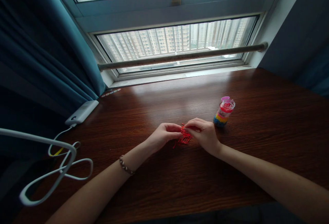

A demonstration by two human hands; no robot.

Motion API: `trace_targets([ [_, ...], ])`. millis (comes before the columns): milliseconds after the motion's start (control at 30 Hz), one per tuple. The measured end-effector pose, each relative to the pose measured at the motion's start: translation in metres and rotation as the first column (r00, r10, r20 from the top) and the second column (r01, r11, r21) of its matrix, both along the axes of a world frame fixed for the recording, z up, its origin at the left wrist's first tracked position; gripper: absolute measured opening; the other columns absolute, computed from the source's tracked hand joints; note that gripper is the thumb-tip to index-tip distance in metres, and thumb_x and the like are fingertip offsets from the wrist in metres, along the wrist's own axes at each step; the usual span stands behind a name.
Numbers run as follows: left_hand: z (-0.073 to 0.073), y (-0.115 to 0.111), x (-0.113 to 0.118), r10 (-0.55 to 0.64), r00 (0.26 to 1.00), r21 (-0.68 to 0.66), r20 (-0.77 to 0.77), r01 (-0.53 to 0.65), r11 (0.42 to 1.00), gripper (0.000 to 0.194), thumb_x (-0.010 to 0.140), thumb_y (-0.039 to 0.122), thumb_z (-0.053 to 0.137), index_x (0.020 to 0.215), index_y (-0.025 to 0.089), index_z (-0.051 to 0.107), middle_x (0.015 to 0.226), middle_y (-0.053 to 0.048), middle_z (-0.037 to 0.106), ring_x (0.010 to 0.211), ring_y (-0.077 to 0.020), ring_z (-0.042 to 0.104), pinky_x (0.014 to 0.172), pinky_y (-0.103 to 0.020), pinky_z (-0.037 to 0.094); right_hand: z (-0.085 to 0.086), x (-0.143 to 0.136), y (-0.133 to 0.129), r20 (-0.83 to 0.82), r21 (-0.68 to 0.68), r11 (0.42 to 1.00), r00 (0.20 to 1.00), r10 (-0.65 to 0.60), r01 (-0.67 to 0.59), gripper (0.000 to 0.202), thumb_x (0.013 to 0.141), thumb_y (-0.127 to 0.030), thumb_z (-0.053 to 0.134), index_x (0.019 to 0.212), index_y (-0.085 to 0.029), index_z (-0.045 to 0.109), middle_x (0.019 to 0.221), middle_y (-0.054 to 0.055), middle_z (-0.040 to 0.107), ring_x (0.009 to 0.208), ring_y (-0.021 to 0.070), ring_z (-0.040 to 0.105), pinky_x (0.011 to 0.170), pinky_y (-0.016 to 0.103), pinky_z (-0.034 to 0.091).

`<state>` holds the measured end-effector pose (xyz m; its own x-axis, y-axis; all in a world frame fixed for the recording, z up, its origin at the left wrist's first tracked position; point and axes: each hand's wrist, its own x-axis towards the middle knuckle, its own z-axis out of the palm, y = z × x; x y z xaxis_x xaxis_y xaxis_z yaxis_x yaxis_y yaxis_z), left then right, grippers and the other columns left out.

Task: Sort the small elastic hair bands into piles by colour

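Apparently picking through thin red strands [183, 140] by fingertip; likely calls next for a light, precise pinch. Pinches strands with the right hand [205, 134]; holds the left hand's [162, 137] thumb and forefinger nearly together beside them, too small to tell if clamped. Lie heaped between both hands on the glossy reddish-brown wooden table [164, 186], near a clear jar with colourful layered contents [223, 115].

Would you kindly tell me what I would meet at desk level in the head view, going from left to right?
White device, bracelet, left hand, red strands, right hand, jar.
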<state>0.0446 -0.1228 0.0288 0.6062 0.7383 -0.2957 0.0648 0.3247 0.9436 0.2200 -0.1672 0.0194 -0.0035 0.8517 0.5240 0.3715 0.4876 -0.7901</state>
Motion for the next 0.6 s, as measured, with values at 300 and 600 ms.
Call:
trace_targets([
  [300, -0.0027, 0.0019, -0.0009, 0.027, 0.999, -0.041, 0.030, -0.025, 0.999, 0.023, 0.062, 0.021, 0.071, 0.081, 0.009, 0.069, 0.087, -0.010, 0.068, 0.080, -0.0173, 0.062, 0.078, -0.026, 0.046, -0.0032, -0.0023, -0.0014, -0.101, -0.096, 0.981, 0.982, 0.161, -0.171, 0.009, 0.073, -0.024, 0.064, 0.079, -0.018, 0.067, 0.076, 0.003, 0.066, 0.068, 0.0149, 0.060, 0.064, 0.026, 0.049],
  [600, 0.0022, 0.0012, -0.0025, -0.031, 0.996, -0.182, 0.086, 0.046, 0.982, 0.025, 0.065, 0.023, 0.070, 0.083, 0.007, 0.068, 0.075, -0.010, 0.068, 0.068, -0.0144, 0.063, 0.071, -0.026, 0.048, -0.0036, -0.0015, -0.0021, 0.086, 0.077, 0.981, 0.982, 0.171, -0.178, 0.011, 0.078, -0.021, 0.058, 0.080, -0.021, 0.069, 0.081, 0.004, 0.060, 0.071, 0.0129, 0.057, 0.063, 0.023, 0.048],
])
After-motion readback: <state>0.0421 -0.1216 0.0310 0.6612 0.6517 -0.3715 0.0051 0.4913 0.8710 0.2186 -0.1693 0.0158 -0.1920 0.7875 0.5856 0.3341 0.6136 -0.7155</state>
